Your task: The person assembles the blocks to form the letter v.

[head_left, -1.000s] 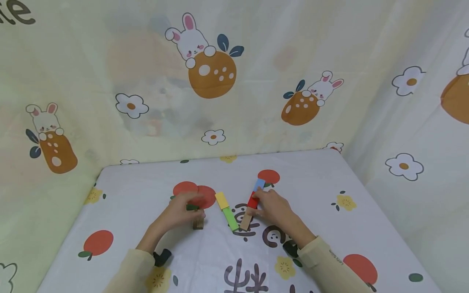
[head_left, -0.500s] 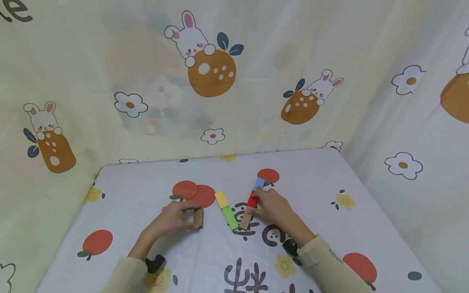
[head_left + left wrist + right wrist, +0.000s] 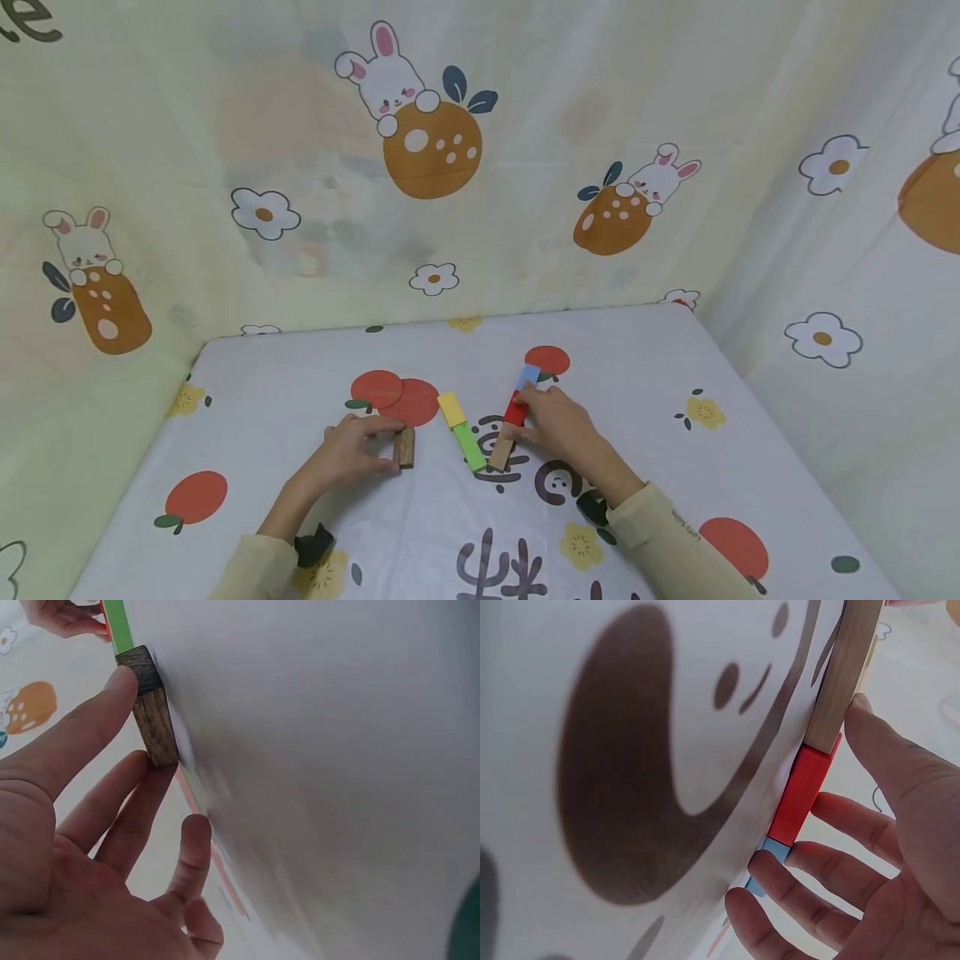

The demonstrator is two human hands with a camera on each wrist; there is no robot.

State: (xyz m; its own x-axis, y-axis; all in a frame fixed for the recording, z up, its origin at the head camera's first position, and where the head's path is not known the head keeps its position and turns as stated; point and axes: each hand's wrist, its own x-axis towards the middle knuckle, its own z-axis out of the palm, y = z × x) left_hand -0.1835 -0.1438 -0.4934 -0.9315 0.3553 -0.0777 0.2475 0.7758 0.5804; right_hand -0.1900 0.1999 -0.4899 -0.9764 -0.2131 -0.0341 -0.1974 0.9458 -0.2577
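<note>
My left hand (image 3: 348, 450) pinches a dark brown wooden block (image 3: 405, 448) near the middle of the table. In the left wrist view, the thumb lies at the block's darker end, with two fingertips at the opposite end. To the right, a yellow block (image 3: 452, 410) and a green block (image 3: 470, 448) form a slanted row. A second row slants the other way: a tan block (image 3: 844, 675), a red block (image 3: 799, 795) and a blue block (image 3: 528, 375). My right hand (image 3: 558, 425) rests against this row, thumb on the tan block and fingers by the red and blue ones.
A white tablecloth (image 3: 645, 367) printed with fruit, flowers and dark lettering covers the table. Behind it hangs a pale curtain (image 3: 525, 208) with rabbit prints. Another curtain (image 3: 847, 250) closes off the right side.
My left hand has come down and back from over the brown block, and its fingers have closed on the block's ends. The right hand and the coloured rows have stayed in place.
</note>
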